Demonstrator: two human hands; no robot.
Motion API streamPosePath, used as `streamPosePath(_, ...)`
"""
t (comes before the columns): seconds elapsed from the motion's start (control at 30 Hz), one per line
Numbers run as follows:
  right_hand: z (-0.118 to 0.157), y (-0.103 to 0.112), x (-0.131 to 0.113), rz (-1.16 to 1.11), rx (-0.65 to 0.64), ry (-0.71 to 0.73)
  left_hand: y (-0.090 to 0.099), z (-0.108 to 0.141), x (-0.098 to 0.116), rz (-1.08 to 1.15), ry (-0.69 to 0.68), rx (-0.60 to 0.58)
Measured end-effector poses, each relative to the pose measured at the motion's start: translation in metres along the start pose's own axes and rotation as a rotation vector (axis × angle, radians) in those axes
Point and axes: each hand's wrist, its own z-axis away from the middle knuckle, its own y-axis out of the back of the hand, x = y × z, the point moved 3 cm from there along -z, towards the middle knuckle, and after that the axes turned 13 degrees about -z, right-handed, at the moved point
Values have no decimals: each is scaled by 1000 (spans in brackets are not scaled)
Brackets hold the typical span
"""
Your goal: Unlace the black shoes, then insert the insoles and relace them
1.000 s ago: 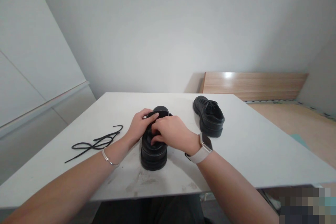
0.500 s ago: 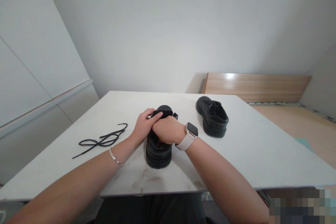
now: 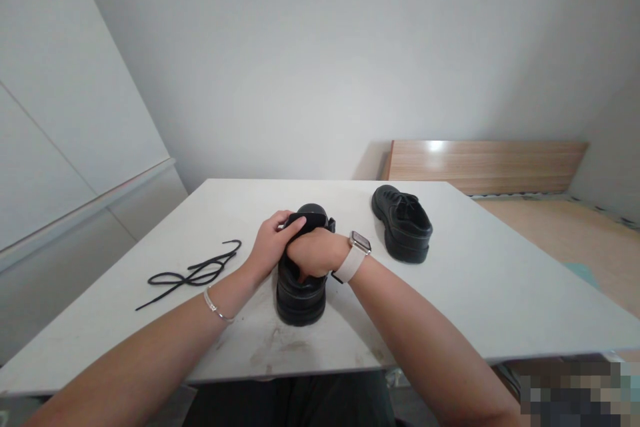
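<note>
A black shoe (image 3: 301,303) stands on the white table in front of me, its heel towards me and its tongue raised. My left hand (image 3: 274,235) grips the shoe's upper left side, with the thumb on the tongue. My right hand (image 3: 317,252) reaches into the shoe's opening; its fingers are hidden inside. To the left lies a loose black lace (image 3: 187,278) in loops. Further back on the right, a second black shoe (image 3: 404,223) stands with its lace threaded.
The white table (image 3: 450,300) has brownish smudges near its front edge. Beyond its right side are a wooden headboard (image 3: 485,165) and a bed base (image 3: 540,227). A wall rises behind the table.
My right hand has sunk slightly deeper into the shoe, and its wrist with the watch has turned a little. My left hand keeps its hold. The view has shifted slightly.
</note>
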Motion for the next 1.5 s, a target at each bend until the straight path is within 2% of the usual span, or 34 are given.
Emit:
streamPosePath(0.23,8,3,3,-69,21,-11,2,1,5,1,0,-29)
streamPosePath(0.33,14,4,10,-144,115,14,1,1,5,5,10,-38)
streamPosePath(0.53,30,8,16,-432,448,47,6,-1,13,-27,-45,-47)
streamPosePath(0.7,37,13,29,-816,867,49,35,13,40,-150,-177,193)
streamPosePath(0.77,38,13,32,-883,1008,59,40,22,49,-180,-180,133)
streamPosePath(0.83,38,13,28,-888,1087,125,37,28,54,-135,-110,-36)
streamPosePath(0.9,38,11,21,-863,1125,204,32,31,54,-70,-35,-157)
streamPosePath(1.03,40,9,7,-699,1197,341,24,27,53,64,32,-248)
streamPosePath(1.17,43,9,7,-665,1097,490,21,28,53,253,137,-288)
streamPosePath(1.23,44,10,13,-752,1048,553,21,30,56,322,167,-274)
streamPosePath(1.3,44,11,22,-828,1062,559,22,33,60,352,168,-232)
streamPosePath(1.4,38,9,37,-837,1089,455,27,40,73,350,126,-157)
streamPosePath(1.5,29,4,47,-805,999,391,49,52,94,346,9,-5)
